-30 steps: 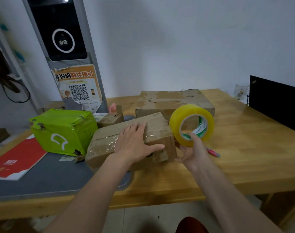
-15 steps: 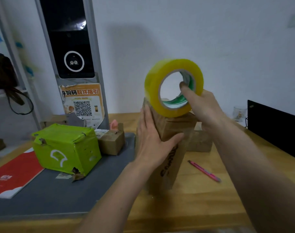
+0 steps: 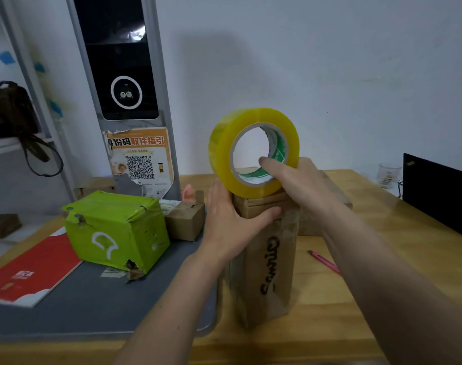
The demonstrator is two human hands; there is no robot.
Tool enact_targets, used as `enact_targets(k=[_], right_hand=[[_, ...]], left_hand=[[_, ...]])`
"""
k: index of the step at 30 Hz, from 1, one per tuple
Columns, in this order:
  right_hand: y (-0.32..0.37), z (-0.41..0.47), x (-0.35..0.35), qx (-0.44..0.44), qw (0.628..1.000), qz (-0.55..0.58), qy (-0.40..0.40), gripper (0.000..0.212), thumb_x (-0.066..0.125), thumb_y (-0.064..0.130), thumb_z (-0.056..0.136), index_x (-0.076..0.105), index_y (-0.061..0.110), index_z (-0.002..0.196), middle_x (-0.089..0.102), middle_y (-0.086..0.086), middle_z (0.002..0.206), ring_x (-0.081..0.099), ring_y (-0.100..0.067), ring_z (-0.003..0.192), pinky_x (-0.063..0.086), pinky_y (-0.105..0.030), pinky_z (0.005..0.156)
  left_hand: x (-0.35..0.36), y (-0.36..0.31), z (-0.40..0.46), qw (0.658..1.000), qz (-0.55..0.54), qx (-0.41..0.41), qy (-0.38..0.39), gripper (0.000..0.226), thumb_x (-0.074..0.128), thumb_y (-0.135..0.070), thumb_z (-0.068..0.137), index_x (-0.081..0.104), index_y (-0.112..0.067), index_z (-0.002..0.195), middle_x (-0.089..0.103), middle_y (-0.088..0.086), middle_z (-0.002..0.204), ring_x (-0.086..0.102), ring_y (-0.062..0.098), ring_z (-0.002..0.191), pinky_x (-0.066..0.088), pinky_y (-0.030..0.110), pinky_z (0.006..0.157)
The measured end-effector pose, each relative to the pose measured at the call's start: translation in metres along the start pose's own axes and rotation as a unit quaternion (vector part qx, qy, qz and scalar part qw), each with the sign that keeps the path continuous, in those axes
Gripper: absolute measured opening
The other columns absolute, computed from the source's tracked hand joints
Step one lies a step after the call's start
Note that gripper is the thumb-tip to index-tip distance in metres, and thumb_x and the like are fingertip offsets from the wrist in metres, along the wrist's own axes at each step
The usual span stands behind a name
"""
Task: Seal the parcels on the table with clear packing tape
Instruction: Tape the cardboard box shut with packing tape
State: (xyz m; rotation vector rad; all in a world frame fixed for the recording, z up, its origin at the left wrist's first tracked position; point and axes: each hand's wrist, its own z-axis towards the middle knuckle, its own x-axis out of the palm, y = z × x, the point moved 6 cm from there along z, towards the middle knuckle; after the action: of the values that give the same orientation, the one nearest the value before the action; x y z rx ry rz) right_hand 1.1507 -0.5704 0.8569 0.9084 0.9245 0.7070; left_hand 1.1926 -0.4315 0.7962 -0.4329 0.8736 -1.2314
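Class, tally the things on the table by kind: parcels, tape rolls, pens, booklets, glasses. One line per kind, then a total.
Parcels: 4: the upright brown box, the green parcel, the small brown box, the brown box behind
Tape rolls: 1: yellow-tinted roll
Pens: 1: pink pen
Booklets: 1: red booklet
Glasses: 1: clear glass
Total: 8

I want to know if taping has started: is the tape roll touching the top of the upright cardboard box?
Touching. In the head view the tape roll, held by the right hand, sits with its lower rim on the cardboard box, with no gap visible.
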Motion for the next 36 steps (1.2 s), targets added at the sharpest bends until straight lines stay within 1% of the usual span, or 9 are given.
enact_targets(k=[4,7,10,13,17,22,25,30,36], right_hand=[[0.007,0.008,-0.003,-0.030,0.998,-0.044,-0.045,0.039,0.059,0.044,0.088,0.053,0.013,0.066,0.047,0.001,0.057,0.046,-0.021,0.057,0.035,-0.036,0.061],[-0.007,0.016,-0.018,-0.008,0.997,0.033,-0.066,0.026,0.063,0.040,0.088,0.060,0.015,0.078,0.061,-0.002,0.074,0.058,-0.022,0.071,0.046,-0.037,0.068],[-0.029,0.015,-0.030,0.077,0.985,0.128,-0.085,0.039,0.068,0.047,0.080,0.062,0.016,0.104,0.069,-0.006,0.098,0.066,-0.027,0.094,0.056,-0.050,0.085],[-0.037,0.015,-0.029,0.087,0.977,0.172,-0.096,0.025,0.067,0.045,0.085,0.060,0.023,0.094,0.067,-0.006,0.101,0.065,-0.028,0.100,0.055,-0.051,0.089],[-0.044,0.010,-0.007,0.109,0.965,0.235,-0.045,0.080,0.076,0.063,0.048,0.062,0.024,0.118,0.068,-0.004,0.117,0.061,-0.027,0.112,0.048,-0.053,0.099],[-0.047,0.013,-0.006,0.110,0.971,0.204,-0.062,0.051,0.073,0.048,0.066,0.064,0.022,0.108,0.070,-0.005,0.109,0.064,-0.025,0.104,0.051,-0.052,0.095],[-0.043,0.014,-0.018,0.075,0.980,0.157,-0.096,0.019,0.065,0.039,0.086,0.062,0.022,0.094,0.068,-0.005,0.102,0.064,-0.025,0.100,0.052,-0.052,0.093],[-0.046,0.024,-0.034,0.111,0.974,0.194,-0.046,0.052,0.063,0.044,0.088,0.051,0.015,0.130,0.065,-0.009,0.118,0.068,-0.028,0.094,0.060,-0.047,0.070],[-0.082,0.023,-0.021,0.197,0.867,0.458,-0.002,0.049,0.069,0.037,0.087,0.055,0.016,0.129,0.072,-0.014,0.109,0.074,-0.027,0.086,0.061,-0.043,0.065]], left_hand=[[-0.007,0.004,-0.004,1.000,-0.001,0.003,0.015,0.065,0.087,-0.045,0.069,0.037,-0.053,0.109,0.039,-0.032,0.113,0.028,-0.027,0.110,0.027,-0.004,0.085],[-0.011,0.008,-0.005,1.000,0.010,0.013,0.008,0.064,0.078,-0.061,0.062,0.046,-0.040,0.114,0.045,-0.024,0.120,0.035,-0.013,0.120,0.030,0.003,0.092],[-0.006,0.008,-0.002,0.998,0.033,0.023,0.040,0.066,0.081,-0.058,0.066,0.049,-0.033,0.118,0.044,-0.017,0.127,0.028,-0.020,0.120,0.022,-0.006,0.090],[-0.004,0.004,0.000,0.997,0.055,0.017,0.057,0.064,0.083,-0.049,0.069,0.047,-0.032,0.118,0.042,-0.015,0.127,0.026,-0.024,0.114,0.025,-0.005,0.085],[-0.009,-0.012,0.009,0.985,0.143,-0.020,0.096,0.068,0.081,-0.059,0.066,0.042,-0.029,0.113,0.040,-0.011,0.120,0.040,0.004,0.117,0.040,0.020,0.094],[-0.001,-0.039,0.010,0.980,0.181,-0.012,0.077,0.100,0.080,-0.067,0.063,0.030,-0.028,0.140,0.049,-0.012,0.122,0.045,0.012,0.122,0.040,0.028,0.091],[0.004,-0.039,0.013,0.973,0.218,-0.009,0.078,0.132,0.079,-0.068,0.064,-0.004,-0.025,0.158,0.057,-0.007,0.135,0.046,0.020,0.132,0.041,0.038,0.102],[0.005,-0.033,0.014,0.971,0.213,-0.037,0.101,0.136,0.078,-0.069,0.064,-0.009,-0.023,0.158,0.046,-0.001,0.150,0.041,0.020,0.138,0.039,0.039,0.108],[0.006,-0.033,0.013,0.969,0.216,-0.033,0.115,0.132,0.076,-0.069,0.066,-0.003,-0.020,0.159,0.034,0.000,0.158,0.032,0.020,0.144,0.033,0.038,0.113]])
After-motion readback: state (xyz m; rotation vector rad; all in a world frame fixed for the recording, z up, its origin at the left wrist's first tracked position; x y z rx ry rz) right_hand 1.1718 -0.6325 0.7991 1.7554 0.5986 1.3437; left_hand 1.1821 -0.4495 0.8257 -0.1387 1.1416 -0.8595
